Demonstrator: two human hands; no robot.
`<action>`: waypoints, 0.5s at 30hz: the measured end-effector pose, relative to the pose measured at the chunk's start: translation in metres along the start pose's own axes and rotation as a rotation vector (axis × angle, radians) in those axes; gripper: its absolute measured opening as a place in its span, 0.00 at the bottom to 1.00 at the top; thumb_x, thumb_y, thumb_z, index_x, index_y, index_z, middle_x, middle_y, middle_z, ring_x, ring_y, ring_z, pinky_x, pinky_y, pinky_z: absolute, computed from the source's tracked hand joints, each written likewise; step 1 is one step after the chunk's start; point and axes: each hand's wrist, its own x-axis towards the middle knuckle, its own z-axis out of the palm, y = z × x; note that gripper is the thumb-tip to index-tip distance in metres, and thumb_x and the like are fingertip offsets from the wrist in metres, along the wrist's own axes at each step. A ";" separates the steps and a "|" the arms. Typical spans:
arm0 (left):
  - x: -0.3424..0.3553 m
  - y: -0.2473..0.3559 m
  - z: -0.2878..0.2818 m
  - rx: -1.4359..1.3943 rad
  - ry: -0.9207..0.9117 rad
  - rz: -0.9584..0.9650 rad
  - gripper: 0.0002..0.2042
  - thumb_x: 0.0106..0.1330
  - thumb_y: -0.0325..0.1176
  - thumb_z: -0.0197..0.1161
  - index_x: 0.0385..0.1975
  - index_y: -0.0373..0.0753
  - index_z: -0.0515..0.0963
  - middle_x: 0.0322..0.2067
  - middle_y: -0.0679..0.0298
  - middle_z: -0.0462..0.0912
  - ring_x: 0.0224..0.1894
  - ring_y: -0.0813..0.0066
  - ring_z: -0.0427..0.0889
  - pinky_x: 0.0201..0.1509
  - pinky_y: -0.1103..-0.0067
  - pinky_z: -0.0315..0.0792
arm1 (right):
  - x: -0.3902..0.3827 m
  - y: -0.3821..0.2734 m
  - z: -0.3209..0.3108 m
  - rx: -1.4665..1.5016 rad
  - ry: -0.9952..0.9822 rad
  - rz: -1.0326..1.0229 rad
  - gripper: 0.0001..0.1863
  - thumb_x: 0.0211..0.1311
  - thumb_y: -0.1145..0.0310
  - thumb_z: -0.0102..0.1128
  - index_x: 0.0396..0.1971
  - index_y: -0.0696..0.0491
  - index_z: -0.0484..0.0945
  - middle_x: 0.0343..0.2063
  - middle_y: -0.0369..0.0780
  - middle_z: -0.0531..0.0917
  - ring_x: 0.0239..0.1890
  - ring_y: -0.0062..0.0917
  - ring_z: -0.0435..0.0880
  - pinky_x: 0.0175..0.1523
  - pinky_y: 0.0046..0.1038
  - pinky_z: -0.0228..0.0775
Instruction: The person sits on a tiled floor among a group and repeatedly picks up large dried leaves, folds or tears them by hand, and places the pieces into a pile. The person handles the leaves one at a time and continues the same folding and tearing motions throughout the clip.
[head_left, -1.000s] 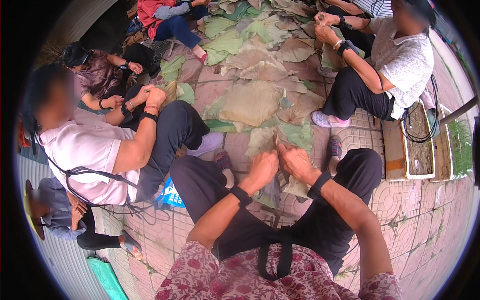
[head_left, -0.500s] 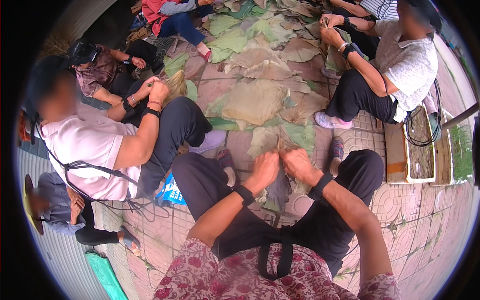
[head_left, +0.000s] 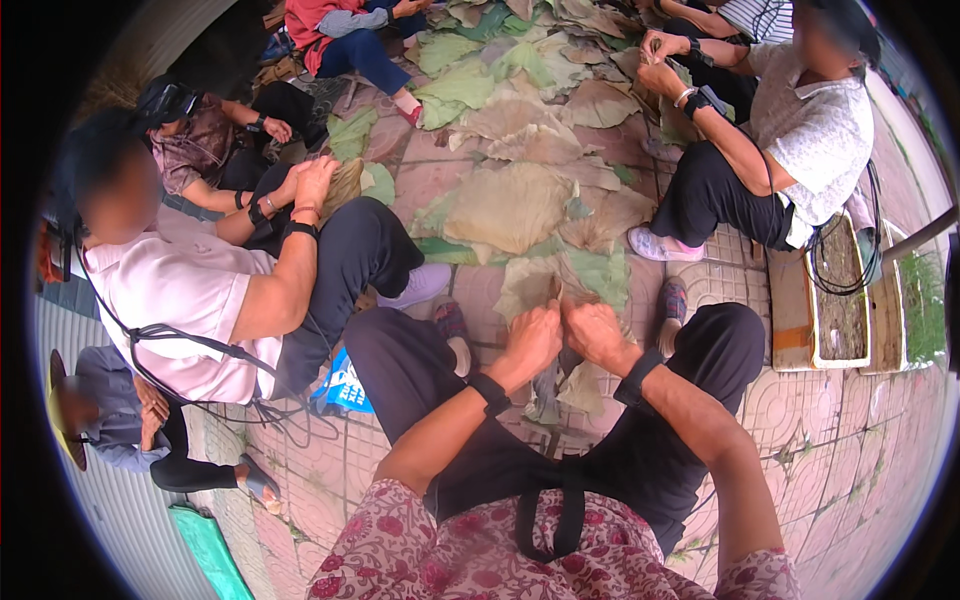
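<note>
My left hand (head_left: 533,340) and my right hand (head_left: 597,333) meet between my knees, fingers closed in a pinch on a withered lotus leaf. Part of this lotus leaf (head_left: 580,388) hangs below my hands in pale and grey-brown folds, and a bunched brown tip sticks up between my fingers. My fingertips are partly hidden by the backs of my hands. Just beyond them, a grey-green leaf (head_left: 527,282) lies on the paving; whether it joins the held one I cannot tell.
A long spread of overlapping green and tan leaves (head_left: 510,205) covers the pink paving ahead. Co-workers sit on both sides, the left one (head_left: 185,285) and right one (head_left: 815,125) handling leaves. A blue bag (head_left: 345,383) lies beside my left knee; a soil-filled foam box (head_left: 840,300) stands right.
The hanging leaf below my hands has shifted, with a paler flap now showing under my right hand. My hands stay close together, barely moved. The left co-worker's leaf has turned lower.
</note>
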 end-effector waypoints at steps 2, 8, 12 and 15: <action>-0.001 -0.002 0.001 0.017 0.021 0.001 0.09 0.57 0.28 0.57 0.34 0.30 0.72 0.25 0.41 0.80 0.31 0.38 0.81 0.35 0.53 0.73 | -0.002 -0.004 0.002 0.005 -0.004 -0.027 0.10 0.46 0.72 0.60 0.31 0.59 0.79 0.23 0.50 0.83 0.30 0.43 0.85 0.36 0.39 0.75; -0.002 -0.007 0.007 0.055 -0.014 0.007 0.11 0.54 0.26 0.59 0.36 0.29 0.71 0.31 0.42 0.81 0.35 0.39 0.80 0.37 0.54 0.73 | -0.005 -0.001 0.007 -0.009 -0.030 -0.095 0.05 0.46 0.71 0.60 0.19 0.56 0.81 0.22 0.50 0.83 0.27 0.43 0.84 0.35 0.41 0.75; -0.001 -0.016 0.006 -0.012 0.013 0.047 0.12 0.54 0.25 0.58 0.38 0.31 0.72 0.37 0.41 0.79 0.41 0.40 0.79 0.41 0.55 0.73 | -0.003 -0.001 0.005 0.015 -0.022 -0.069 0.05 0.44 0.71 0.61 0.20 0.57 0.81 0.22 0.51 0.82 0.27 0.44 0.84 0.35 0.41 0.75; 0.006 -0.016 0.001 -0.057 0.007 0.022 0.15 0.55 0.25 0.57 0.43 0.33 0.71 0.39 0.42 0.78 0.43 0.39 0.78 0.43 0.54 0.71 | -0.005 -0.003 0.005 0.037 0.023 -0.026 0.06 0.44 0.71 0.62 0.21 0.57 0.81 0.21 0.51 0.82 0.28 0.45 0.83 0.35 0.41 0.75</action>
